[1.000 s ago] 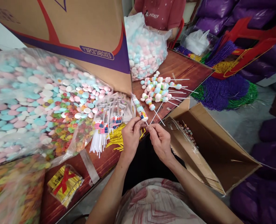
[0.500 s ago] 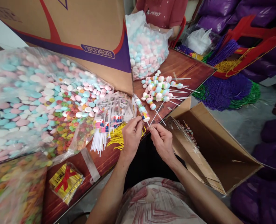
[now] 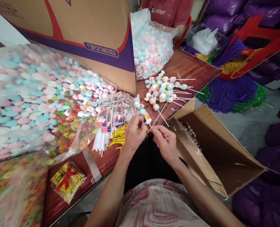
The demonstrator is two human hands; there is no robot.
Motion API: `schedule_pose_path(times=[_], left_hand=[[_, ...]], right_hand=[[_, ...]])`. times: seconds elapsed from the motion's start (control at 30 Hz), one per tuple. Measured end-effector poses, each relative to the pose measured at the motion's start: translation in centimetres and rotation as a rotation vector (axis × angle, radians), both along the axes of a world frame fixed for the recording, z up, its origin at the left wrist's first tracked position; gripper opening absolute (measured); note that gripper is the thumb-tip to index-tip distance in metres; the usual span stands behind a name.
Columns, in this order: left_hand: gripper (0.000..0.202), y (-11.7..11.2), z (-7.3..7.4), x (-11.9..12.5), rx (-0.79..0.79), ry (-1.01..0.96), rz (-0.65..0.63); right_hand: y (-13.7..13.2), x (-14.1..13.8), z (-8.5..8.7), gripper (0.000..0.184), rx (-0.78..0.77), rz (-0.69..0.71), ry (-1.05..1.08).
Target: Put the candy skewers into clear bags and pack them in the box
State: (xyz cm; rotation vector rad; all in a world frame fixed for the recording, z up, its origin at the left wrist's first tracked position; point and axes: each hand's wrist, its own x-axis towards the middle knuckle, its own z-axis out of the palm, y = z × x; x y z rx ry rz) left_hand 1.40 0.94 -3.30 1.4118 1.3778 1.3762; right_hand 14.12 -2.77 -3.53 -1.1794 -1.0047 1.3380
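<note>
A wrapped candy skewer (image 3: 143,113), pastel sweets in a clear printed sleeve on a white stick, slants over the table edge between my hands. My right hand (image 3: 164,142) is closed, thumb and forefinger pinching the lower end of the stick. My left hand (image 3: 134,135) is closed too, its fingertips against the sleeve near its lower end; exactly what they grip is partly hidden behind the fingers. Just beyond lies a pile of unwrapped candy skewers (image 3: 162,90), sticks pointing right. Gold twist ties (image 3: 118,136) and white sticks (image 3: 101,141) lie left of my left hand, below printed sleeves (image 3: 115,110).
Large bags of pastel candies (image 3: 19,94) and ring gummies (image 3: 16,189) cover the left. A tall carton (image 3: 83,31) stands behind them. An open carton (image 3: 225,151) is at my right. Across the table, a person in a red shirt (image 3: 165,12) sits behind another candy bag (image 3: 151,47).
My left hand has shifted slightly up along the sleeve and now covers more of it. My right hand keeps its pinch on the stick. The whole view has moved a little.
</note>
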Motion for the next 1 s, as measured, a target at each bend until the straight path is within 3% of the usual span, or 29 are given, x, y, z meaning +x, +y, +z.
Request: schedule_pose_path(times=[0.17,0.3,0.43,0.6,0.7,0.87,1.0], left_hand=[[0.019,0.1,-0.1,-0.1,-0.056,-0.033,-0.009],[0.006,0.1,-0.7,-0.1,-0.137,-0.229,0.02],[0.034,0.3,-0.3,0.1,-0.346,-0.556,-0.028],[0.037,1.0,1.4,0.9,-0.439,-0.827,-0.037],[0.031,1.2,1.4,1.5,-0.468,-0.886,-0.05],[0.027,0.7,0.6,2.2,-0.477,-0.966,-0.161],[0.024,0.3,0.5,2.6,-0.506,-0.96,-0.162]], right_hand=[[0.1,0.0,-0.1,0.027,-0.007,-0.003,0.04],[0.2,0.0,-0.4,0.027,0.002,0.001,0.094],[0.1,0.0,-0.3,0.027,0.021,0.009,0.051],[-0.4,0.0,-0.8,0.022,0.096,0.108,-0.181],[-0.5,0.0,-1.2,0.02,0.194,0.114,-0.374],[-0.2,-0.5,-1.4,0.019,0.347,0.011,-0.588],[0.7,-1.6,-1.8,0.021,0.477,-0.077,-0.73]])
